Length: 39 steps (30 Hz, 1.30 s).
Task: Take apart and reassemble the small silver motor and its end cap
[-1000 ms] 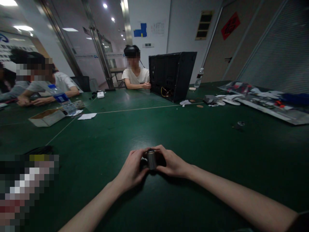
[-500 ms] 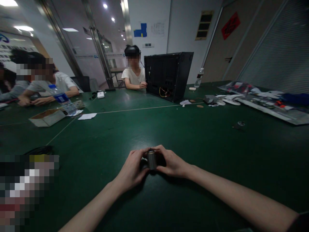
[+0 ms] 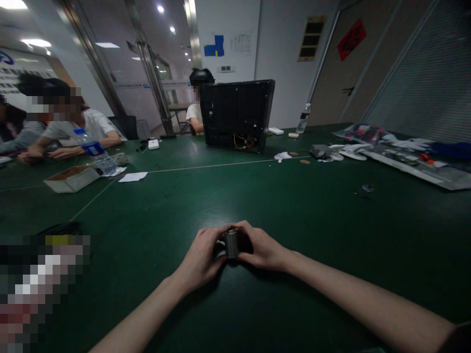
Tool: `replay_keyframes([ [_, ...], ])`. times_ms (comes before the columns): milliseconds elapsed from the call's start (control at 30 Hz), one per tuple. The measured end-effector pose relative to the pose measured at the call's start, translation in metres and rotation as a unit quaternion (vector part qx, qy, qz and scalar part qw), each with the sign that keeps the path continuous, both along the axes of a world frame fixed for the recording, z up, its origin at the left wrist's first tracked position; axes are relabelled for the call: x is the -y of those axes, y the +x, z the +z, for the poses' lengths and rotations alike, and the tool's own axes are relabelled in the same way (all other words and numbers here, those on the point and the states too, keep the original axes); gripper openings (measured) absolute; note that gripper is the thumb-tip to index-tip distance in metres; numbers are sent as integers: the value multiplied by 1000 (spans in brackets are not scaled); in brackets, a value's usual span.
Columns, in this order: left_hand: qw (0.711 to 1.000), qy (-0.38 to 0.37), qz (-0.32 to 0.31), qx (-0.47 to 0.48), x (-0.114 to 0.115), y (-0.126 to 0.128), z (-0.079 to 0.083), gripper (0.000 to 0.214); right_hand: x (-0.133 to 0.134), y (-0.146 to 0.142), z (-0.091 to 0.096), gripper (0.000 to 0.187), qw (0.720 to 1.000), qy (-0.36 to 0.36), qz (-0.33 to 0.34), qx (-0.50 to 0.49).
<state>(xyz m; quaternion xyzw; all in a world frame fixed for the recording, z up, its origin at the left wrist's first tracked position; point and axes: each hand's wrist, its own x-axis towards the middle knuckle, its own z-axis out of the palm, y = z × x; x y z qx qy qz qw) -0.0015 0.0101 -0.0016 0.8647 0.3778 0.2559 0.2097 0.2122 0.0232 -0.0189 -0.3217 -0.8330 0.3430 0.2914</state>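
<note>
A small dark metal cylinder [image 3: 231, 243] stands upright on the green table [image 3: 279, 206], close in front of me. My left hand [image 3: 200, 257] curls round its left side and my right hand [image 3: 262, 246] wraps its right side, fingertips meeting over the top. Both hands are closed on it. Its lower part is hidden between my fingers.
Across the table a person turns a black computer case [image 3: 237, 115]. Other people sit at the far left behind a water bottle [image 3: 93, 152] and an open cardboard box [image 3: 70, 178]. Papers and metal panels [image 3: 401, 154] lie at the right, a small dark part [image 3: 366, 189] nearer.
My hands and the cylinder have stayed put. The person opposite has swung the black computer case round and to the left, so it now hides most of them.
</note>
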Motion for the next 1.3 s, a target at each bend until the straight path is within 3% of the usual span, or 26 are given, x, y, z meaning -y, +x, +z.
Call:
replay_keyframes([
  [767,1000,-10,22,-1,1,0,0,56,1,-1,4,61,1000,4,26,-2],
  [967,1000,-6,27,0,1,0,2,60,-1,-2,0,65,1000,1,7,1],
  [1300,1000,-2,22,0,1,1,0,59,0,-2,1,59,1000,-12,10,-13],
])
